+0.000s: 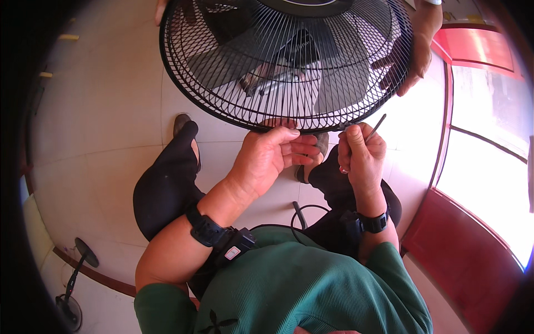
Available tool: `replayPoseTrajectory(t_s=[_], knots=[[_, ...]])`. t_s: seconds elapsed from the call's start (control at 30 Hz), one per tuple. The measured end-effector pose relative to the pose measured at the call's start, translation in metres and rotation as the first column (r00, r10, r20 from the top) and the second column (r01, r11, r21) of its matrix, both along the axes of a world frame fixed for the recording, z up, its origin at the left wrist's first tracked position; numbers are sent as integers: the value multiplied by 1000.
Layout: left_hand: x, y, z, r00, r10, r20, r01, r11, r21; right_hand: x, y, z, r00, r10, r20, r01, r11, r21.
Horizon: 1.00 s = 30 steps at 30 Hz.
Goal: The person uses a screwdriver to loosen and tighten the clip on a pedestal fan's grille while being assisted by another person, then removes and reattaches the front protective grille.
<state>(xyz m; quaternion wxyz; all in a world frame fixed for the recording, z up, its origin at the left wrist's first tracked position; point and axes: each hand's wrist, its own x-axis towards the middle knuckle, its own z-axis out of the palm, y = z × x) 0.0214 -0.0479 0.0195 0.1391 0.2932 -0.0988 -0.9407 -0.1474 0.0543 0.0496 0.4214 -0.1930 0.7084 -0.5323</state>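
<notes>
A black fan with a wire guard fills the top middle. My left hand pinches the lower rim of the guard between thumb and a partly hidden finger, the other fingers loosely bent below it. Just right of it, my right hand is closed on a thin metal tool that points up, its thumb beside a small dark piece on the rim. Another person's hand is at the guard's right side.
My bent legs are over a pale tiled floor. A dark cable loops near my lap. A small stand with a round base stands at the lower left. A red-framed glazed panel runs along the right.
</notes>
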Motion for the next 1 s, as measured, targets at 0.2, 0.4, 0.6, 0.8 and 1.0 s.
replayPoseTrajectory(t_s=[0.2,0.4,0.6,0.8,1.0], knots=[[2,-3,2,1000,-1,30,1,1000,-7,3,2,-2,998,24,-62,-22,999,37],[0,-2,6,997,48,55,-48,999,-5,-4,3,-9,998,62,8,-61,996,-62],[0,0,4,996,65,59,-65,998,-11,-5,8,-15,989,26,144,0,983,-181],[2,1,1,999,28,34,-25,998,-65,-7,6,-12,986,69,154,-35,976,-215],[8,3,-5,1000,22,-7,-23,997,-79,-8,7,-19,988,60,143,-29,977,-209]])
